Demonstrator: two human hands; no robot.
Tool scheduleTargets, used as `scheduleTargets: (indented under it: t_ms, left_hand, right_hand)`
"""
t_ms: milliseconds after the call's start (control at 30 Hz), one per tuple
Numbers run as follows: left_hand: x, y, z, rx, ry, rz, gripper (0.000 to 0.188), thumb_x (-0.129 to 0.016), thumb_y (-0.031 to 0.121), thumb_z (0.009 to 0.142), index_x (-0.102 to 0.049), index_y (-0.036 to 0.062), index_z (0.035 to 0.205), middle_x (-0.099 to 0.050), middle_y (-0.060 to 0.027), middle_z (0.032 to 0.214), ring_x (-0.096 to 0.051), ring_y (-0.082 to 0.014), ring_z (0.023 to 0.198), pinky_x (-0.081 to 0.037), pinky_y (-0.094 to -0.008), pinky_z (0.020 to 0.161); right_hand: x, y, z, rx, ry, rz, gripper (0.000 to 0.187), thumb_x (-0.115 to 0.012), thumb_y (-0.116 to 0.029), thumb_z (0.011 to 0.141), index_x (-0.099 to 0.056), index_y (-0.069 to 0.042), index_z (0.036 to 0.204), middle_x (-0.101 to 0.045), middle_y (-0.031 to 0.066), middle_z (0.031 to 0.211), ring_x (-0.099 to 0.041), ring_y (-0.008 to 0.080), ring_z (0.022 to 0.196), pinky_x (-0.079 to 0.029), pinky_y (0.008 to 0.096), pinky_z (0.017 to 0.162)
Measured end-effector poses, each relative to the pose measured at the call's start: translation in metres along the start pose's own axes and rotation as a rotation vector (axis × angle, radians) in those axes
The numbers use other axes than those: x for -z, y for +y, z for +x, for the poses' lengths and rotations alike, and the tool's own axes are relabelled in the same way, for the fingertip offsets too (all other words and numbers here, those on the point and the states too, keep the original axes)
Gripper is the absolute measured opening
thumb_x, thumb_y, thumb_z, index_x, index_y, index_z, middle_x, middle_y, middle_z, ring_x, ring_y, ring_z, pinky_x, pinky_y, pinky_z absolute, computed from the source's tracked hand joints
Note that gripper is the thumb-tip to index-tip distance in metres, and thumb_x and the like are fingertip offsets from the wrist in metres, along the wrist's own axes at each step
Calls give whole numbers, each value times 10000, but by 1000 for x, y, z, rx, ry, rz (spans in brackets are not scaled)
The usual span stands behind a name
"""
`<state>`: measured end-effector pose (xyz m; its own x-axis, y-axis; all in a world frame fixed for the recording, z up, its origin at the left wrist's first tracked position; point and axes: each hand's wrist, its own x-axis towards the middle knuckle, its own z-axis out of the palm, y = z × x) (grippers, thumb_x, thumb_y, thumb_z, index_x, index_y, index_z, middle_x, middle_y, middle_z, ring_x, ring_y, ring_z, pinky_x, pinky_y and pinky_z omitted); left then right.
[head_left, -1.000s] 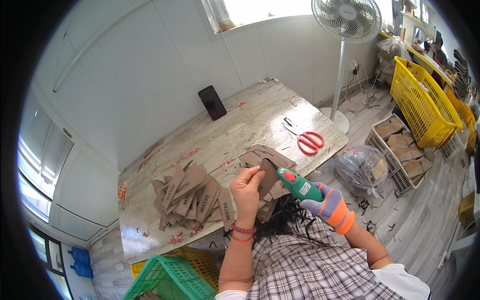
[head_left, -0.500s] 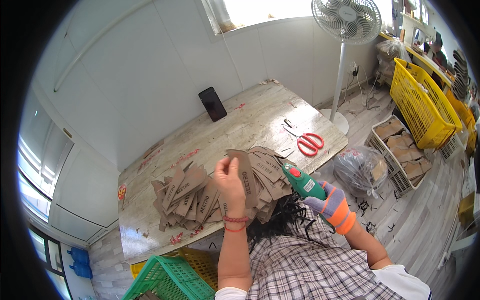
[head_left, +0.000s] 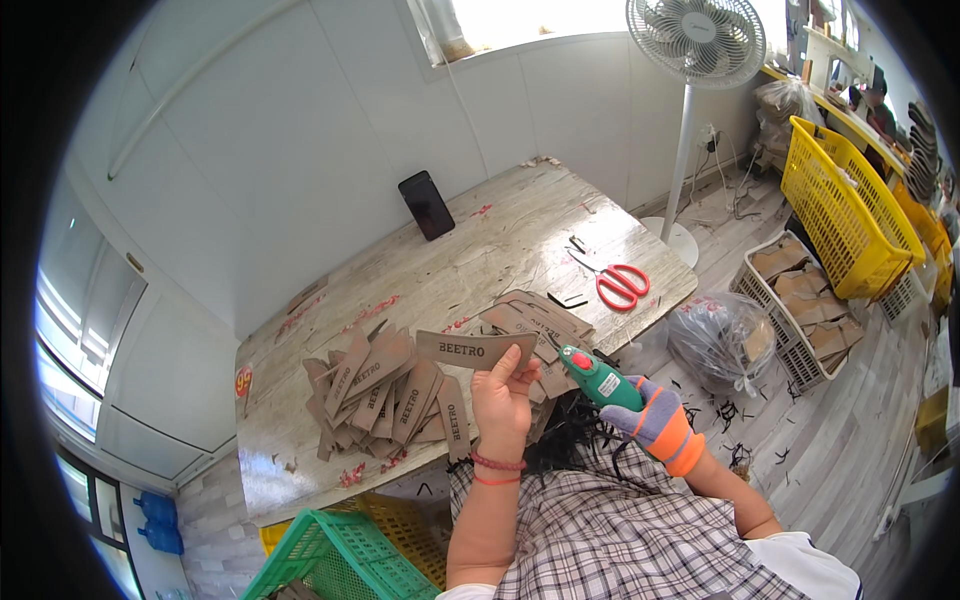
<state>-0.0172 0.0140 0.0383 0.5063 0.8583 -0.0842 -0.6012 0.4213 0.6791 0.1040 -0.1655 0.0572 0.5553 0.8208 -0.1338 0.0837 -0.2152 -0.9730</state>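
Note:
My left hand [head_left: 503, 398] pinches a flat brown strip [head_left: 462, 349] by its right end, holding it level above the table with its dark lettering up. In my right hand [head_left: 662, 425], in a purple-grey and orange glove, are green electric scissors [head_left: 598, 378] with a red button. Their dark tip points at the strip's right end; whether it touches cannot be made out. To the left lies a heap of similar strips [head_left: 375, 390]. A second pile [head_left: 540, 318] lies behind the tool's tip. Black scraps [head_left: 575, 435] gather on my plaid apron [head_left: 600, 520].
On the wooden table [head_left: 400, 290] are red-handled scissors [head_left: 622, 287] and a phone [head_left: 427, 205] leaning on the wall. A green basket [head_left: 340, 560] stands at the lower left. Right of the table are a plastic bag [head_left: 722, 340], crates [head_left: 800, 310] and a fan [head_left: 690, 130].
The strip in my left hand has swung from upright to level, and that hand has moved right and slightly nearer. The electric scissors have shifted a little nearer and their tip now shows.

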Motion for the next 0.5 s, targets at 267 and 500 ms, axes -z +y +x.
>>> scheduleTargets:
  t_ms: [267, 500]
  left_hand:
    - [-8, 2, -4, -73, -6, 106, 57, -634, 26, 854, -643, -10, 897, -679, -100, 806, -630, -182, 612, -515, -301, 562]
    - [3, 8, -1, -56, -93, 217, 56, -643, 20, 844, -665, -14, 884, -687, -99, 823, -617, -170, 604, -498, -284, 552]
  right_hand:
    - [-1, -8, -2, 4, -18, -5, 531, -783, -318, 760, -577, -2, 1133, -617, -11, 744, -525, 37, 590, -432, 212, 530]
    - [3, -2, -1, 41, -49, -5, 514, -788, -311, 756, -590, -10, 1123, -622, 2, 710, -540, 47, 552, -448, 209, 514]
